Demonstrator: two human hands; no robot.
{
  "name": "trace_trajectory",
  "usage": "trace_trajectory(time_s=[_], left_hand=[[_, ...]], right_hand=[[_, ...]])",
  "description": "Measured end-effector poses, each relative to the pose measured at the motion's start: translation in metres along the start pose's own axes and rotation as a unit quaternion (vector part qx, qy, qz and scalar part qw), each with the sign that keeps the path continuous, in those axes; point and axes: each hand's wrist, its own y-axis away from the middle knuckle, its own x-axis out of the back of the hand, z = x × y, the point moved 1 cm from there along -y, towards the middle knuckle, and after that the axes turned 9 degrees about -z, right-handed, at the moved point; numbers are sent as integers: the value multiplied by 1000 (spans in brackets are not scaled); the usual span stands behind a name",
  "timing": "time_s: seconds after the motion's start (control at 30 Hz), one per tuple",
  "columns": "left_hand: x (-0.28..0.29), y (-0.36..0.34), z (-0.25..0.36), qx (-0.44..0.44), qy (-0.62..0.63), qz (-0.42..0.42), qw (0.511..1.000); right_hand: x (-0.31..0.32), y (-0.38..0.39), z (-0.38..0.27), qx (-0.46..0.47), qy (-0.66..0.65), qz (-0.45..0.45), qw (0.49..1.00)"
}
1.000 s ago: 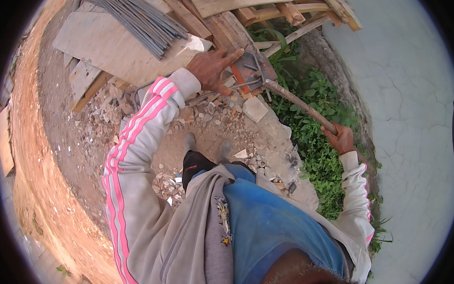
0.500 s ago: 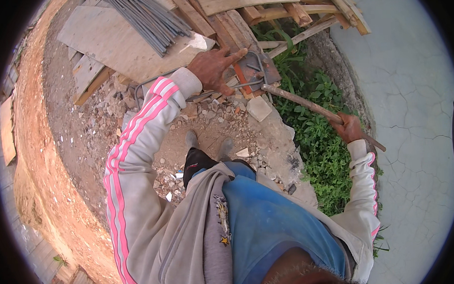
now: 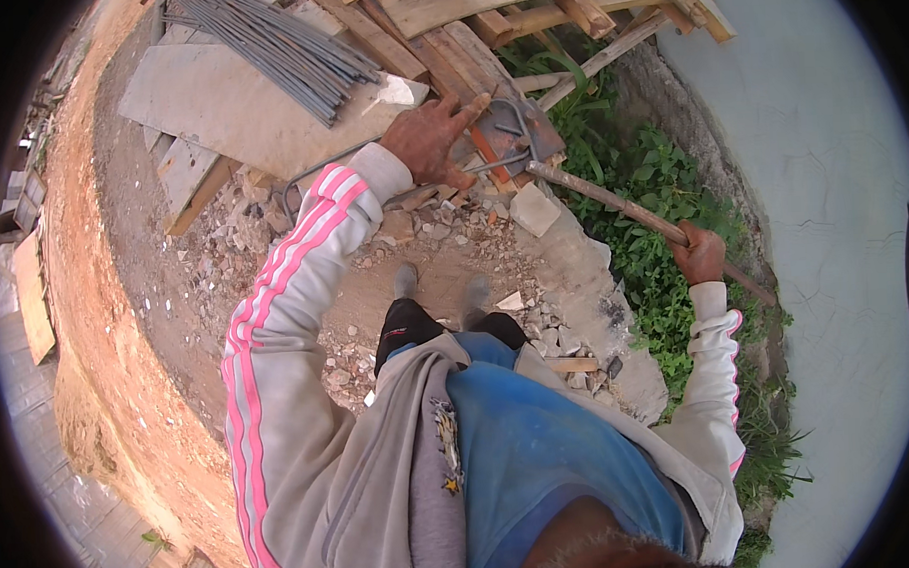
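Note:
My left hand [image 3: 428, 142] is over a bent metal rod [image 3: 498, 165], index finger and thumb stretched apart. It touches or hovers at the rod; the contact under the palm is hidden. The rod runs on beneath the hand to the left and forms an angled loop on the right, on a metal plate [image 3: 544, 139] fixed to a wooden plank. In my right hand [image 3: 701, 252] is a long brownish bar [image 3: 612, 204], fingers wrapped round it near its outer end. The bar slants up to the left, and its far end meets the rod beside the plate.
Thin steel bars [image 3: 276, 50] lie bundled on a wooden board [image 3: 208, 102] at the far left. Stacked timber [image 3: 525, 21] lies ahead. Rubble [image 3: 442, 224] and a pale block [image 3: 535, 210] are near my feet. Green plants [image 3: 653, 247] grow along a grey cracked slab [image 3: 844, 270].
The whole view has shifted slightly, with my feet and the ground now a little further right. Both hands keep nearly the same places, the right still on the bar.

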Motion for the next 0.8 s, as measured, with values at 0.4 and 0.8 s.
trace_trajectory(time_s=[0.4, 0.8], left_hand=[[0, 1, -11, -40, 12, 33, 999], [5, -1, -12, -64, 60, 7, 996]], right_hand=[[-61, 83, -89, -241, -52, 47, 968], [-59, 133, -356, -513, -10, 66, 856]])
